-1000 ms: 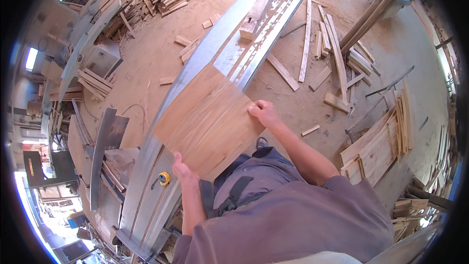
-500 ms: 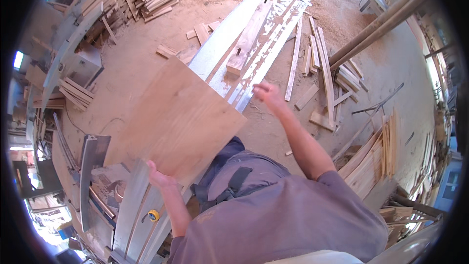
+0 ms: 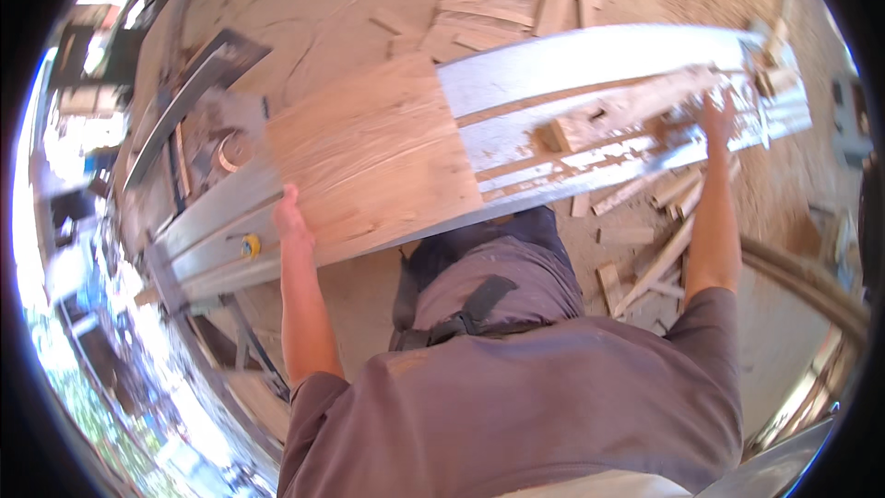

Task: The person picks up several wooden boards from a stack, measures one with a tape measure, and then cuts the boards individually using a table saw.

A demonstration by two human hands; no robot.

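Note:
A square, pale wooden panel (image 3: 378, 152) lies across the long metal-topped bench (image 3: 572, 60). My left hand (image 3: 295, 221) grips the panel's left edge near its front corner, thumb on top. To the right, a wooden beam (image 3: 627, 111) with a dark slot cut in it rests along the bench. My right hand (image 3: 718, 118) is stretched out at the far right end of this beam; motion smears its fingers, so contact is unclear. Left of the panel, a yellow tape measure (image 3: 250, 244) sits on the bench.
Wood pieces (image 3: 779, 81) and a blue-edged tool stand at the bench's right end. Offcuts (image 3: 479, 18) lie on the floor behind, and more strips (image 3: 659, 267) lie in front on the right. A round pole (image 3: 802, 281) slants at the right.
The view has turned toward the right, so the bench now runs crosswise. The panel has come down flat onto the bench. My right hand has reached out to the beam's far end.

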